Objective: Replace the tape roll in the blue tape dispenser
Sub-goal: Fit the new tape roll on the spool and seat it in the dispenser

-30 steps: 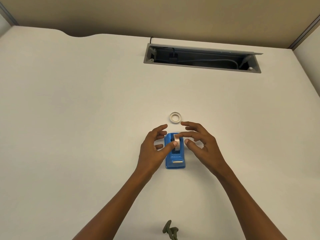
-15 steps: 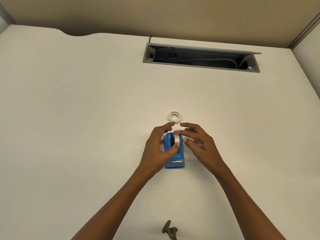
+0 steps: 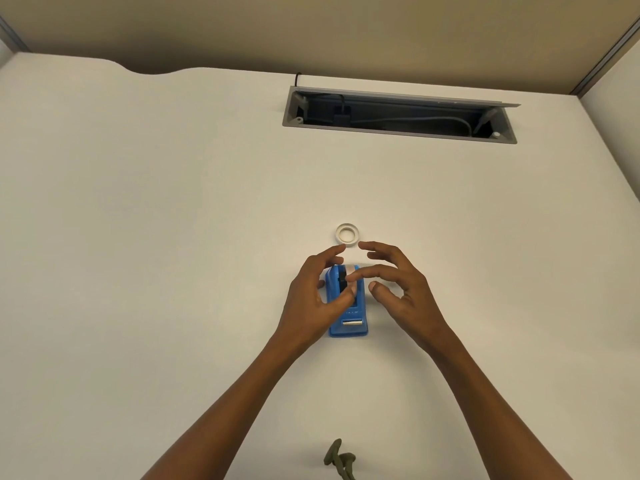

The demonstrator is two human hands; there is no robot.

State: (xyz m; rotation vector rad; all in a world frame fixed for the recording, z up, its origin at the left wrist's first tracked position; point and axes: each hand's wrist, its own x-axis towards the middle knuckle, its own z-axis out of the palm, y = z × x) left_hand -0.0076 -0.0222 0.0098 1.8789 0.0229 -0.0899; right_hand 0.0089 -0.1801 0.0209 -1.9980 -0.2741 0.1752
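Fingers of left hand (image 3: 313,299) and right hand (image 3: 401,289) spread loosely over tape roll (image 3: 350,271) in blue dispenser (image 3: 348,306); spare ring (image 3: 346,233) on tabletop (image 3: 138,237) beyond.

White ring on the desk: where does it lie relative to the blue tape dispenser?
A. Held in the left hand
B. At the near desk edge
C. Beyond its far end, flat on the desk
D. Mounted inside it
C. The white ring lies flat on the desk just beyond the far end of the blue tape dispenser, past both hands' fingertips and untouched.
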